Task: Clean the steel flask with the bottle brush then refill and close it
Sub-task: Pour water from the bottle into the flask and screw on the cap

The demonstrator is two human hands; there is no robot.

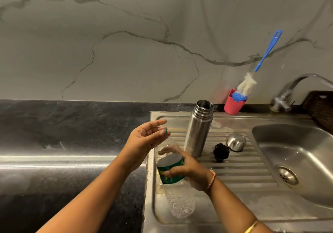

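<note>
Plastic bottle [182, 204] was tilted at lower centre over the drainboard [243, 169]. Right hand [189, 168] was wrapped round its green label, fingers curled. Left hand [144, 137] was at the neck, thumb and a fingertip pinching the green cap [165, 130], index finger straight. Steel flask [198, 130] stood upright and uncapped at centre frame, just behind the bottle. Black stopper [221, 152] and steel lid [236, 142] lay right of it. Bottle brush [246, 83] sat in pink cup [234, 106], upper right.

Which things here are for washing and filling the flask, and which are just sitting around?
For the job: tall open steel flask; blue-handled bottle brush; round black stopper; domed steel cap; clear plastic water bottle, held by the right hand; curved metal tap.

Just lying about: pink plastic cup holding the brush; dark brown basket at the right edge.
</note>
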